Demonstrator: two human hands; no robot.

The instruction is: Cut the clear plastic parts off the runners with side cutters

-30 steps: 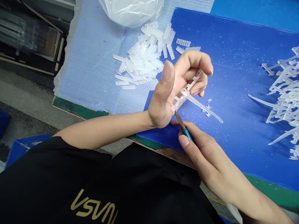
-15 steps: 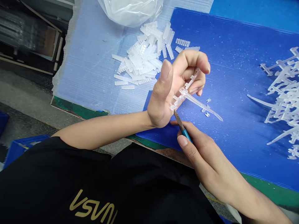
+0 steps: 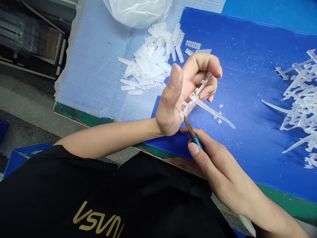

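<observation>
Across the palm of my left hand (image 3: 183,92) lies a clear plastic sprue (image 3: 204,106), its long tapered stem pointing out to the lower right. The last fingers curl round it, while the thumb stands up apart. My right hand (image 3: 210,158) grips a craft knife (image 3: 194,138) by its blue handle. The knife's brownish blade tip meets or almost meets the sprue's lower end near the heel of my left palm. A few tiny clear clips (image 3: 219,121) lie on the blue sheet below the stem.
Flat, notched translucent strips (image 3: 151,66) are heaped beyond my left hand. Behind them sits a white plastic bag (image 3: 138,13). Many tangled sprues (image 3: 299,105) cover the right side of the blue corrugated sheet (image 3: 247,66). The table's green edge (image 3: 74,112) runs close to my body.
Almost nothing differs. The whole view has shifted very slightly; both hands, the sprue and the knife keep the same positions relative to each other.
</observation>
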